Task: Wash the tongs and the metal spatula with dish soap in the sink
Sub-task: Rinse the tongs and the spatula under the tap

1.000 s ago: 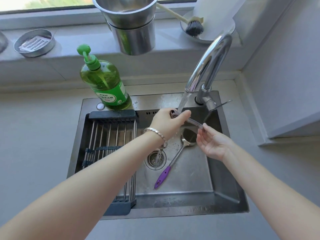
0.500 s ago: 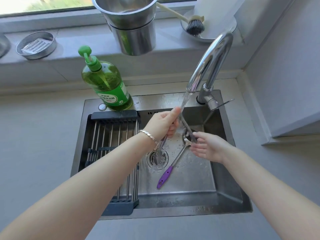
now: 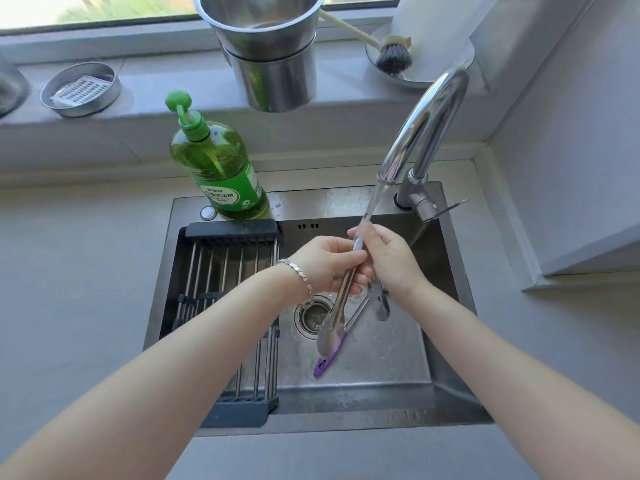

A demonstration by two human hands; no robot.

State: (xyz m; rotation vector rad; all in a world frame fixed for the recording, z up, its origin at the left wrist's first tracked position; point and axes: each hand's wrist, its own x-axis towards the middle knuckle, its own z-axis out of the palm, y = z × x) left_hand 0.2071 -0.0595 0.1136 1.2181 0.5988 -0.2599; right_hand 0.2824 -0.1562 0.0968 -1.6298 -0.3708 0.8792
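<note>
Steel tongs (image 3: 337,306) hang tips-down over the sink (image 3: 450,415), under running water from the faucet (image 3: 427,123). My left hand (image 3: 329,263) grips their upper part. My right hand (image 3: 389,259) is closed around the top of the tongs, just below the water stream. A metal spatula with a purple handle (image 3: 327,360) lies on the sink floor; its head is hidden behind my hands and the tongs. A green dish soap bottle (image 3: 218,171) stands on the sink's back left rim.
A roll-up drying rack (image 3: 221,289) covers the sink's left part. The drain (image 3: 311,317) sits mid-sink. On the window ledge stand stacked steel pots (image 3: 273,53), a round tin (image 3: 81,88) and a dish brush (image 3: 391,55).
The tongs have swung from lying across under the tap to hanging tips-down. My right hand rose from the lower arm to the top of the tongs.
</note>
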